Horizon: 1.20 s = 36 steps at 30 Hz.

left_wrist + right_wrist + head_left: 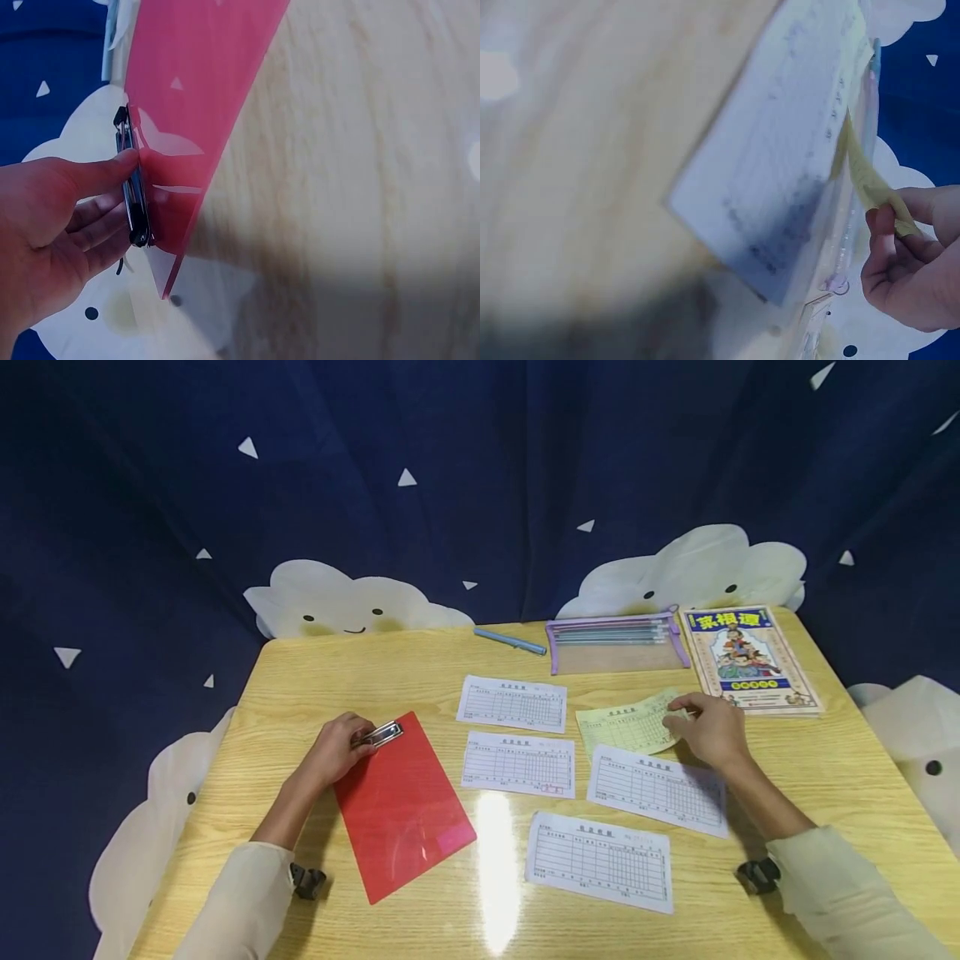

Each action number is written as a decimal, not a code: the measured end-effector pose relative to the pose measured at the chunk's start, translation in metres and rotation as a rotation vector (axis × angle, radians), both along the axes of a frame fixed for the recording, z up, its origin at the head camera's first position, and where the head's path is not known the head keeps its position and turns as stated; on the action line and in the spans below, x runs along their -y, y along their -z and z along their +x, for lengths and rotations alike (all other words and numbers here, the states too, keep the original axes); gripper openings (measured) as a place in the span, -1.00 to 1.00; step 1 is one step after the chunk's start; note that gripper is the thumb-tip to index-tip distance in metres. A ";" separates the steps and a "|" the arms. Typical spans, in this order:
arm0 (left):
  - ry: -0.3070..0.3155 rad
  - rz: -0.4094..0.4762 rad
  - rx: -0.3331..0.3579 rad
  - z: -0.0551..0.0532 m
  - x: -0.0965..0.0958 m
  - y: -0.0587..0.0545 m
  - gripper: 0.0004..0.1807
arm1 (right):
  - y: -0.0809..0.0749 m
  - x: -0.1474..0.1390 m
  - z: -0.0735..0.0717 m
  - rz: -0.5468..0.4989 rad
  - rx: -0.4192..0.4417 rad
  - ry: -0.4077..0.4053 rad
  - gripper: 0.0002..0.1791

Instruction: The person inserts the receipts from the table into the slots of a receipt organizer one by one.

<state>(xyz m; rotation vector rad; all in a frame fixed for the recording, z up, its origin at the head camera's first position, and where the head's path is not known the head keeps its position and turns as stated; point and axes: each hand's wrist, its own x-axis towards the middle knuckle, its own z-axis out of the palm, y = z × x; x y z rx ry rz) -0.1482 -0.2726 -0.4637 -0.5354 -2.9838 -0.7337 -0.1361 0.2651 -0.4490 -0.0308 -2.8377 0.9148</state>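
My left hand (pixel 342 745) grips the metal clip (pixel 384 733) at the top of a red clipboard (pixel 405 810). In the left wrist view the thumb lies on one side of the clip (pixel 132 187) and the fingers curl behind it. At the right, my right hand (pixel 708 727) pinches the right end of a yellow receipt slip (pixel 626 727). The right wrist view shows that slip (pixel 866 176) bent up between thumb and fingers. A white receipt slip (pixel 656 792) lies just in front, overlapping the yellow one's lower edge.
More white slips lie mid-table: one at the back (pixel 512 703), another below it (pixel 517 765), a third near the front (pixel 600 862). Behind them are a blue pen (pixel 510 641), a purple-edged pencil pouch (pixel 618 658) and a comic-style book (pixel 750 660). A dark curtain (pixel 480 485) hangs behind the table.
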 end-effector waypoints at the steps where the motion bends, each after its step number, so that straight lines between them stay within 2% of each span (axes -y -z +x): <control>1: 0.003 0.000 -0.003 -0.001 0.000 0.000 -0.77 | -0.002 0.000 -0.001 -0.008 0.009 0.005 -0.78; 6: 0.005 -0.010 -0.001 -0.004 -0.004 0.000 -0.76 | -0.017 0.003 -0.003 -0.052 0.079 0.011 -0.70; 11: 0.019 -0.027 -0.010 -0.008 -0.008 -0.001 -0.75 | -0.043 0.007 -0.004 -0.099 0.145 0.006 -0.61; 16: 0.018 -0.042 -0.011 -0.012 -0.011 -0.002 -0.76 | -0.067 0.016 -0.011 -0.149 0.123 0.008 -0.59; 21: 0.020 -0.041 -0.010 -0.015 -0.012 -0.002 -0.76 | -0.081 0.035 -0.016 -0.213 0.098 -0.042 -0.58; 25: 0.030 -0.052 -0.019 -0.016 -0.012 0.000 -0.75 | -0.083 0.059 -0.020 -0.257 0.122 -0.090 -0.59; 30: 0.048 -0.076 -0.031 -0.017 -0.012 0.001 -0.74 | -0.074 0.095 -0.026 -0.327 0.134 -0.148 -0.66; 36: 0.059 -0.081 -0.043 -0.018 -0.013 -0.001 -0.75 | -0.062 0.138 -0.025 -0.426 0.228 -0.242 -0.68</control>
